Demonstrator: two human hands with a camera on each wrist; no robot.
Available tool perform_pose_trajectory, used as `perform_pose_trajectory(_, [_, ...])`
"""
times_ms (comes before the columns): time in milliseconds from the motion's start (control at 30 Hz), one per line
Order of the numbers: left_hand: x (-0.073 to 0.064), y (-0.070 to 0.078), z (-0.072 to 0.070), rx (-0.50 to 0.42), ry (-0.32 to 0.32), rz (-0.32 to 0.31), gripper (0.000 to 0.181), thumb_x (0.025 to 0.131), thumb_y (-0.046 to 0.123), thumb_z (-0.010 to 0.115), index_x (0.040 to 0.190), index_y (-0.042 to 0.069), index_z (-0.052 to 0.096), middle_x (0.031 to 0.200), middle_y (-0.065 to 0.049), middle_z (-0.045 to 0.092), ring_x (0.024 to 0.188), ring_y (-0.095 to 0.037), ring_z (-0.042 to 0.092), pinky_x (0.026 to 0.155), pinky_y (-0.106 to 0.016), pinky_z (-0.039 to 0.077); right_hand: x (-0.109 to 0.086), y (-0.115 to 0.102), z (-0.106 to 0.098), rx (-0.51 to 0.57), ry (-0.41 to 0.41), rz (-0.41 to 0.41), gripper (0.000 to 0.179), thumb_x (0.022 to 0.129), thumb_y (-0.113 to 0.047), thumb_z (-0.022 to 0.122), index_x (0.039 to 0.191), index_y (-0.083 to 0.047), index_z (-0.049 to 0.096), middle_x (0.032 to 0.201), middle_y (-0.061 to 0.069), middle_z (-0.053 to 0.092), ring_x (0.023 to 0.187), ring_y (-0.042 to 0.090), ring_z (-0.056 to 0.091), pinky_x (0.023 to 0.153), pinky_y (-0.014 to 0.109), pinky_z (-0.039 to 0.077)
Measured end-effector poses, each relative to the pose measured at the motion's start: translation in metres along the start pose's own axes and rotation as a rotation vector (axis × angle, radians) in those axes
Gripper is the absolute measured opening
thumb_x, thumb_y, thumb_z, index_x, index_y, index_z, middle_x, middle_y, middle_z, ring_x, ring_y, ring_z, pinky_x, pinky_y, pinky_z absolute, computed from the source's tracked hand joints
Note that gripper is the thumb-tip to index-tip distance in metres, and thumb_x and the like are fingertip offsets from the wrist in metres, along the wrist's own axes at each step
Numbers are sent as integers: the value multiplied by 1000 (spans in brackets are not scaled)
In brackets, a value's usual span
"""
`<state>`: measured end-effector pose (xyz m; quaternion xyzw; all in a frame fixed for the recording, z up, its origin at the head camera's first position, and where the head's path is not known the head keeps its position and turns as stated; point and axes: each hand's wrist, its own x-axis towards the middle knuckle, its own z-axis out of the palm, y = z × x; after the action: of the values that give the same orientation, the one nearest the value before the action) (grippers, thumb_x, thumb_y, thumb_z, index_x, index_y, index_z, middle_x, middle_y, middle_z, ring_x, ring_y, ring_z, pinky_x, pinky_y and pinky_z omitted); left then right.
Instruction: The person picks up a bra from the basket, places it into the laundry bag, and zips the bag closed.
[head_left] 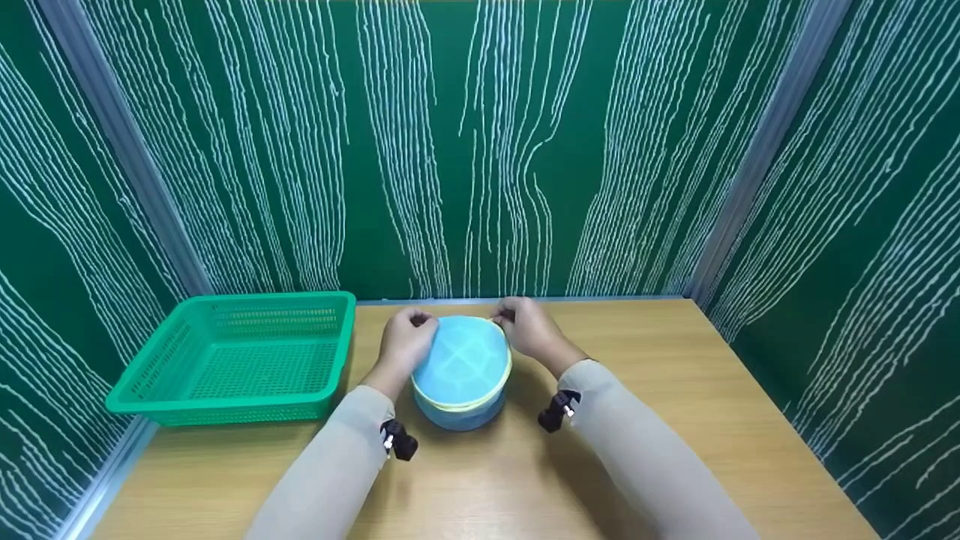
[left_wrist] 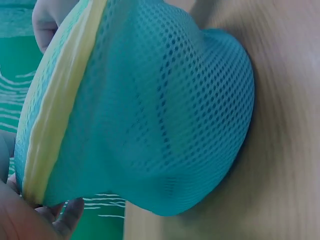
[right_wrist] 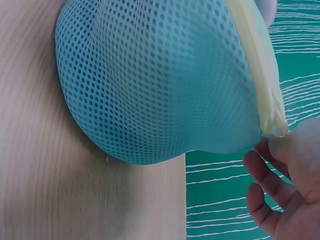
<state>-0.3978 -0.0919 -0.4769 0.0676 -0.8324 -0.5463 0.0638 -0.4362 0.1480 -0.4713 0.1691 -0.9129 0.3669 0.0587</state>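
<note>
A round blue mesh laundry bag (head_left: 463, 360) stands on the table between both hands, its flat top facing up and tilted. A pale yellow zipper band (left_wrist: 62, 110) runs round its upper edge. My left hand (head_left: 409, 341) pinches the bag's rim on the left side, thumb on top and fingers beneath. On the far right of the rim, my right hand (head_left: 527, 326) pinches the yellow edge between thumb and forefinger; its other fingers (right_wrist: 270, 175) are loosely bent below. Through the mesh no contents can be made out.
A green plastic basket (head_left: 339, 375) with perforated walls stands left of the bag. The wooden table (head_left: 645, 405) ends at a green wall (head_left: 577, 247) with white wavy lines. Similar panels close off both sides, joined by grey corner posts.
</note>
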Motion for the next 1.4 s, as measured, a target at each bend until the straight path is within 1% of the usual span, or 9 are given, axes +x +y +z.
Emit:
perform_pose_trajectory(200, [-2,15,8,188,-111,58,39,118,32,59,148,11,71,155,-12,69,151,-34,62,129,-55,48,2,-4,0,9,-16,70,15,113,-5,68,107,-12,81,109,7,79,102,22,71,93,41,66])
perform_pose_trajectory(367, [-1,24,14,372,-199,119,47,122,38,50,158,13,65,162,-11,66,155,-34,60,131,-56,46,6,-8,0,-6,-28,74,14,111,-5,70,111,-11,82,112,7,80,107,23,74,97,40,67])
perform_pose_trajectory(667, [2,29,21,445,-253,146,45,124,38,46,156,15,68,156,-11,64,143,-31,59,130,-59,46,10,-12,1,-25,-30,14,19,110,0,68,117,-9,83,116,9,82,112,26,77,99,40,67])
perform_pose_trajectory(833, [5,30,22,418,-255,137,45,124,37,46,155,12,67,149,-12,64,133,-30,60,126,-59,50,12,-14,2,-34,-15,-33,18,109,1,69,114,-7,84,114,10,83,110,26,78,98,41,67])
perform_pose_trajectory(933, [7,31,22,380,-231,118,41,124,35,46,142,9,72,130,-12,69,116,-28,64,111,-52,58,12,-16,3,-41,-12,-72,16,110,0,69,112,-6,84,113,10,83,108,26,78,97,42,67])
perform_pose_trajectory(1033, [8,32,21,358,-226,94,33,123,31,49,124,10,74,112,-11,69,101,-27,65,93,-48,58,13,-17,4,-40,-14,-93,17,110,0,68,111,-7,84,113,11,83,108,26,78,96,42,67])
perform_pose_trajectory(1067, [8,32,20,355,-231,80,30,123,31,50,122,12,74,110,-9,68,100,-26,64,92,-47,59,13,-17,4,-36,-16,-87,17,110,0,68,111,-7,84,113,10,83,108,26,78,96,43,67])
perform_pose_trajectory(1300, [6,31,16,304,-251,-15,24,122,32,54,124,14,71,116,-9,68,107,-27,67,102,-53,63,13,-17,6,-33,-44,-46,18,110,0,67,113,-8,83,114,9,82,107,24,76,97,41,68])
perform_pose_trajectory(1400, [6,28,15,276,-244,-32,26,122,33,54,122,14,71,116,-9,67,107,-27,66,100,-51,62,12,-18,7,-29,-49,-47,18,110,1,67,111,-9,83,112,10,81,105,24,75,96,40,68])
